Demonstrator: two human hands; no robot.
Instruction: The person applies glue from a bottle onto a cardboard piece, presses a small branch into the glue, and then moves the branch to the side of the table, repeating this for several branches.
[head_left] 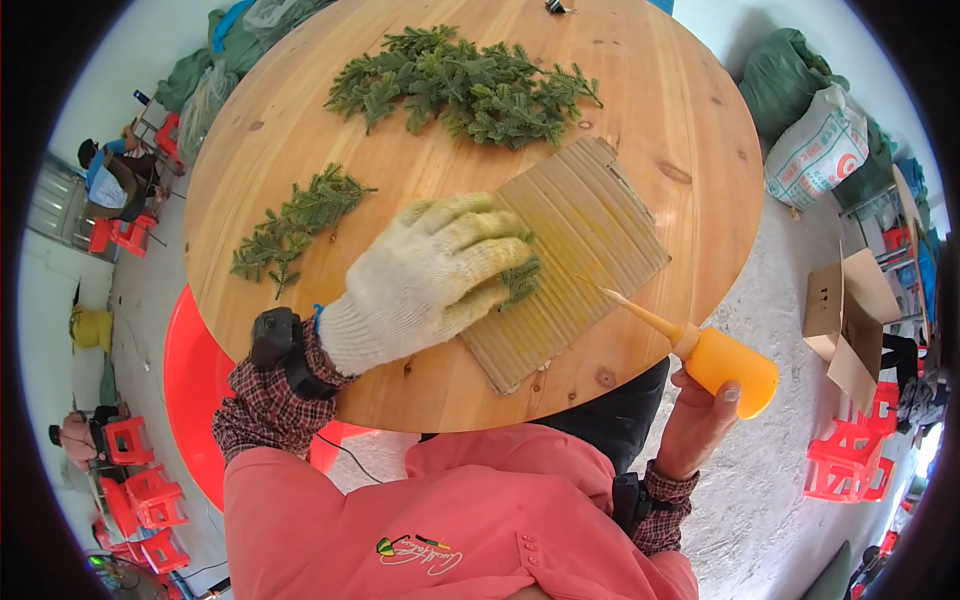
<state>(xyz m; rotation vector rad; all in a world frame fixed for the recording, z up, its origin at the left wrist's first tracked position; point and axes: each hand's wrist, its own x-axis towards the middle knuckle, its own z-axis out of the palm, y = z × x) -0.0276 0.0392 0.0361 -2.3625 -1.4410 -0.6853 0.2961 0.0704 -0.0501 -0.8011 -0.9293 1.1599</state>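
Note:
My left hand (pixel 440 265), in a white knitted glove with yellowish fingers, lies over the left part of a corrugated cardboard sheet (pixel 600 215). Its fingers are bent round a green sprig of artificial pine (pixel 520 282); only the needled tips show beyond the fingers, and the rest is hidden under the glove. In my bare right hand (pixel 697 425), at the table's near right edge, is an orange squeeze bottle (pixel 733 372) with a long thin nozzle. The bottle is tilted, its nozzle tip over the yellow-stained cardboard, apart from the sprig.
A large pile of green sprigs (pixel 470 85) lies at the far side of the round wooden table (pixel 690 120). A smaller group (pixel 300 225) lies left of my glove. Red stools (pixel 850 450), an open carton (pixel 850 310) and stuffed sacks (pixel 815 145) stand at the right. Other people sit at the left.

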